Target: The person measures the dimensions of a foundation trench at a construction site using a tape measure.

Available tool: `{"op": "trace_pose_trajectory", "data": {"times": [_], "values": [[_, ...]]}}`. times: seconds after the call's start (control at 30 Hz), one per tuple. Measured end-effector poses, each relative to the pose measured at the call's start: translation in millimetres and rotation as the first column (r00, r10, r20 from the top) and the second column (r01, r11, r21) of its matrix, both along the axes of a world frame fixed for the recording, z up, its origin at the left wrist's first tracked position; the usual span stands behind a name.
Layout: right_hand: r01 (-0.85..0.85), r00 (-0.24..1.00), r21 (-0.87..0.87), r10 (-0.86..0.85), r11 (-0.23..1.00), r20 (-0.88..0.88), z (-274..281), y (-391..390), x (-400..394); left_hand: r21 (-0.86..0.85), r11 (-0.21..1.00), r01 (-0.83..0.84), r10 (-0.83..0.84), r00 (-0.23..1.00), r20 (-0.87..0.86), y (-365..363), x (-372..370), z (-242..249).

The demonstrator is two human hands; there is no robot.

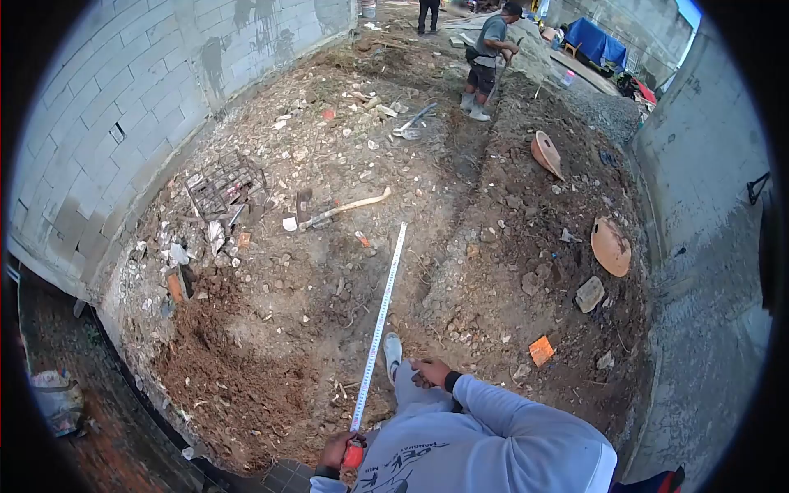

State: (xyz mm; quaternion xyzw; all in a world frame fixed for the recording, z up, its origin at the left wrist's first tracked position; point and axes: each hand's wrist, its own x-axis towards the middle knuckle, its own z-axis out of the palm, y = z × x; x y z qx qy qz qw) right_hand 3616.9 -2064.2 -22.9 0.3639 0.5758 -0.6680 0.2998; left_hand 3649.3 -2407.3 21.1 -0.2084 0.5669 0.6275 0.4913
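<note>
The left hand (335,451) is low down, near the person's body, with its fingers closed around a red tape measure (354,453). A long white tape strip (380,329) comes out of it and goes up and a little to the right over the bumpy dirt ground (329,287). The far end of the strip is out in the middle of the dirt, to the right of a pickaxe (349,207) with a wooden handle, and does not touch it. The right hand (430,373) rests on the person's bent knee, with a black band at the wrist. Its fingers look curled, but I cannot tell how far open they are, and I see no tool in them. A light boot (393,349) stands just to the right of the strip. A heap of red-brown dirt (226,361) is on the left. Over on the right are an orange piece (541,351), a big stone (589,294) and two pale orange tubs, the near one (611,248) and the far one (546,155), both tipped. Farther up, a co-worker (491,57) in a cap and light boots stands by a ditch and holds a long tool. Walls stand on both sides.
</note>
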Motion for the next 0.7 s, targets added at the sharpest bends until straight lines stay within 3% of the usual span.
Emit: {"op": "trace_pose_trajectory", "data": {"times": [0.1, 0.17, 0.23, 0.27, 0.33, 0.37, 0.43, 0.57, 0.63, 0.7], "values": [[0.089, 0.996, -0.131, -0.091, 0.987, -0.016, 10.4, 3.6, -40.3, 0.040, 0.999, 0.010, -0.014, 0.995, 0.097, 51.8, -65.6, -3.8], [0.074, 0.990, -0.061, -0.080, 0.995, -0.120, -23.6, 19.2, -65.3, 0.098, 0.993, 0.068, -0.076, 0.994, 0.079, 90.9, -110.8, -14.0], [0.081, 0.973, 0.007, -0.077, 0.997, -0.218, -34.8, 47.0, -102.9, 0.087, 0.962, 0.257, -0.252, 0.965, -0.067, 138.7, -160.8, -14.5], [0.086, 0.983, -0.036, -0.090, 0.996, -0.162, -34.5, 62.6, -117.5, 0.106, 0.965, 0.240, -0.245, 0.969, 0.035, 159.9, -183.8, -27.8], [0.126, 0.986, -0.039, -0.129, 0.991, -0.109, -33.6, 88.8, -143.9, 0.057, 0.944, 0.325, -0.318, 0.942, -0.106, 198.7, -222.1, -73.4], [0.133, 0.986, -0.034, -0.135, 0.991, -0.100, -31.1, 102.8, -153.9, 0.063, 0.942, 0.330, -0.324, 0.941, -0.097, 221.6, -237.7, -85.6], [0.273, 0.958, -0.022, -0.274, 0.962, -0.086, -25.7, 126.6, -179.9, 0.047, 0.955, 0.294, -0.294, 0.956, -0.008, 261.4, -270.1, -92.3], [0.311, 0.946, -0.008, -0.311, 0.950, -0.095, -25.8, 158.7, -217.7, 0.094, 0.947, 0.308, -0.305, 0.951, -0.044, 324.4, -309.2, -65.4], [0.344, 0.933, 0.029, -0.339, 0.938, -0.120, -40.5, 169.6, -235.1, 0.186, 0.921, 0.342, -0.376, 0.905, 0.199, 353.8, -332.4, -41.3], [0.462, 0.875, 0.060, -0.444, 0.885, -0.192, -52.2, 175.6, -254.0, 0.213, 0.922, 0.323, -0.371, 0.895, 0.248, 371.8, -347.4, -55.0]]}}
